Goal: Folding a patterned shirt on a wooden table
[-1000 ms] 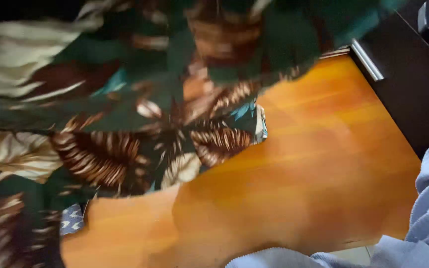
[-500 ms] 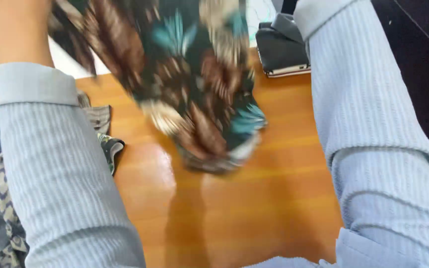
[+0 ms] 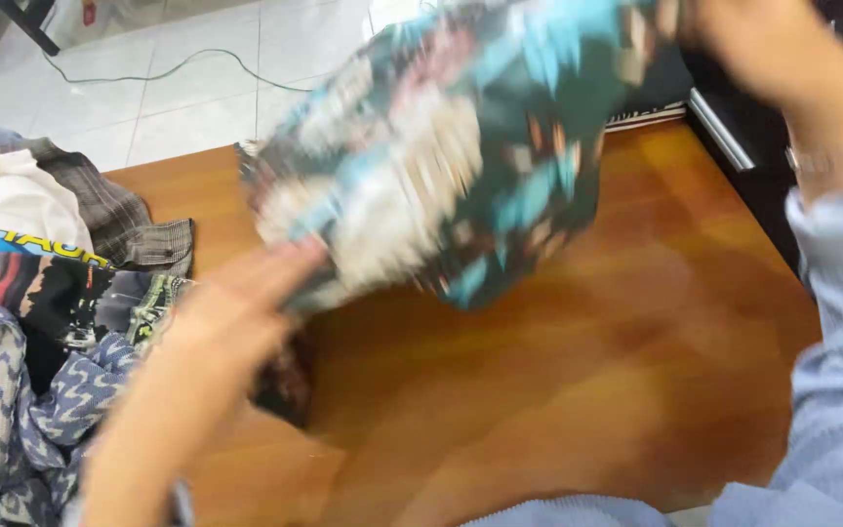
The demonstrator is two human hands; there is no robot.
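While both hands' fingers pinch it, the leaf-printed cloth (image 3: 461,146) billows above glossy wooden table (image 3: 578,371).

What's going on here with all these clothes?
A person is holding a dark, leaf-patterned garment up over a wooden table. The left hand grips its lower edge and the right hand holds the top corner; the cloth is blurred. A pile of other clothes lies at the table's left end. A tiled floor with a cable shows beyond.
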